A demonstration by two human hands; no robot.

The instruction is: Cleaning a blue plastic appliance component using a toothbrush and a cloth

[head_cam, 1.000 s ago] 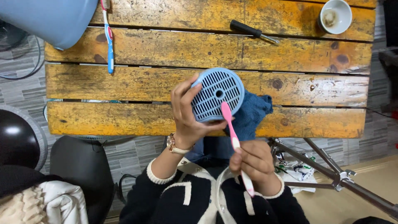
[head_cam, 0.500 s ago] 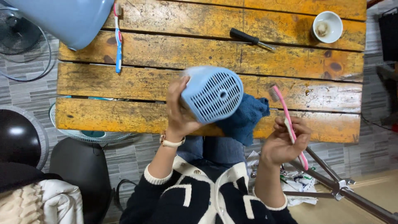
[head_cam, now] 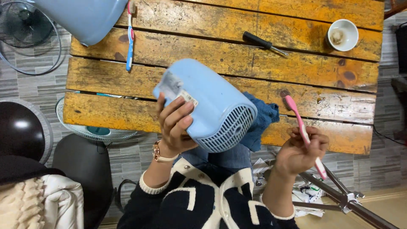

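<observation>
My left hand (head_cam: pixel 174 125) grips a light blue plastic fan housing (head_cam: pixel 210 104) with a slotted round grille, held tilted above the near edge of a worn yellow wooden table (head_cam: pixel 237 68). A label patch shows on its side. My right hand (head_cam: pixel 299 152) holds a pink toothbrush (head_cam: pixel 301 127) by the handle, bristle end up, off to the right and apart from the housing. A blue cloth (head_cam: pixel 263 121) lies on the table edge between the two hands.
A blue and red toothbrush (head_cam: pixel 130 38), a black-handled screwdriver (head_cam: pixel 265 43) and a white cup (head_cam: pixel 342 34) lie on the table. A large light blue part (head_cam: pixel 85 17) sits at its far left corner. Fan grilles (head_cam: pixel 91 129) and a metal stand (head_cam: pixel 339 195) are on the floor.
The pink toothbrush has left the grille and moved right and away. My left hand has turned the housing so its side and label now face me.
</observation>
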